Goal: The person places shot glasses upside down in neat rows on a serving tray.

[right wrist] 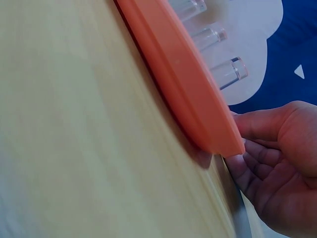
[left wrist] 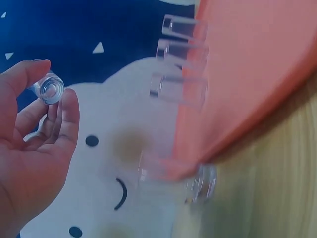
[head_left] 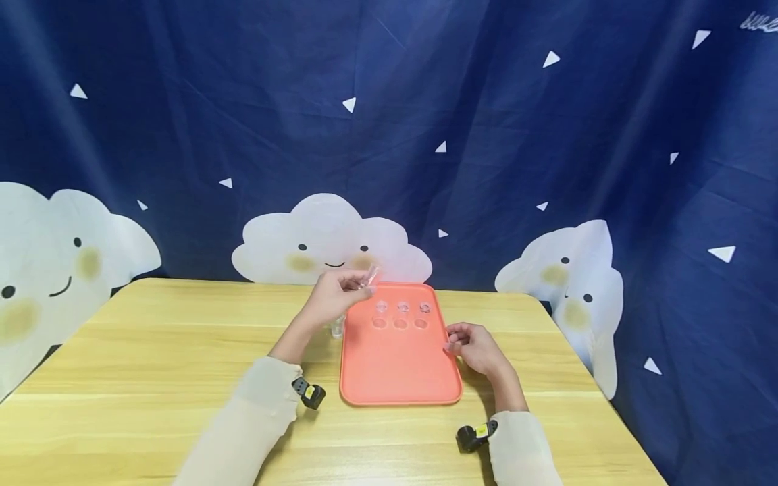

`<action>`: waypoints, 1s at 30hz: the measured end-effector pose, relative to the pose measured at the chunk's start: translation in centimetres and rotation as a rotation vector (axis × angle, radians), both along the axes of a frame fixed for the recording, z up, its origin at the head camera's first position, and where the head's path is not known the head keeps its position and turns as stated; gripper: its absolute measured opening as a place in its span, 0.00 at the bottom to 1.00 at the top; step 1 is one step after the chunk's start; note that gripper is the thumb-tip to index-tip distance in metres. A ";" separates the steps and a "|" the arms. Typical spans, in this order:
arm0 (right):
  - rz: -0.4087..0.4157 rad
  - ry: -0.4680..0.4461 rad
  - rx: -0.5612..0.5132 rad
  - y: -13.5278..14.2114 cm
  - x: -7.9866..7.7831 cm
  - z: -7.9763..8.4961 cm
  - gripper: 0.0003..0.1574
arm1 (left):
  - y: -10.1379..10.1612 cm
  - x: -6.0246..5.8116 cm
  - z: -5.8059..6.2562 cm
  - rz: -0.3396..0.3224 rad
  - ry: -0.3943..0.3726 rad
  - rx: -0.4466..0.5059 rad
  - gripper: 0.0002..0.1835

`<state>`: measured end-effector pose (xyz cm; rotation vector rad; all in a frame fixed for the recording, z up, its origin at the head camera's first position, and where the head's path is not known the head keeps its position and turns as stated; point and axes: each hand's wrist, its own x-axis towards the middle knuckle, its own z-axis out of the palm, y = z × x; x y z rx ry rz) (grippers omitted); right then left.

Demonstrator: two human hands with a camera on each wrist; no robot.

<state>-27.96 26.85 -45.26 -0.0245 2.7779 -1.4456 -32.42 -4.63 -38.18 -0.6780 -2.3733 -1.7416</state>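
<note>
My left hand (head_left: 334,293) holds a small clear glass (left wrist: 51,90) by its sides, pinched between thumb and fingers. It is raised over the tray's far left corner, and its round thick end faces the left wrist camera. On the orange tray (head_left: 401,371), three like glasses (head_left: 400,316) stand in a row, their thick ends up. Another clear glass (head_left: 337,328) is on the table just left of the tray, thick end down. With thumb above and fingers lower down, my right hand (head_left: 477,347) grips the tray's right rim.
The tray lies on a light wooden table (head_left: 182,351). Behind the table hangs a dark blue curtain (head_left: 389,135) with white clouds and triangles. A small black camera is strapped on each wrist.
</note>
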 end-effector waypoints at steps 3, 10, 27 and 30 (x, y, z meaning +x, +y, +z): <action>-0.005 -0.005 0.003 0.1 0.1 0.0 0.19 | 1.2 -0.1 -0.6 -0.004 0.005 0.018 0.18; -0.004 -0.008 0.002 0.1 0.1 0.0 0.18 | 3.7 0.6 -0.8 -0.029 0.001 0.056 0.19; 0.011 0.002 -0.015 -0.1 -0.1 0.1 0.19 | 8.3 0.7 -1.3 -0.064 -0.021 0.135 0.15; 0.005 0.005 -0.018 -0.1 -0.1 0.1 0.19 | 9.0 0.3 -1.7 -0.060 -0.014 0.127 0.14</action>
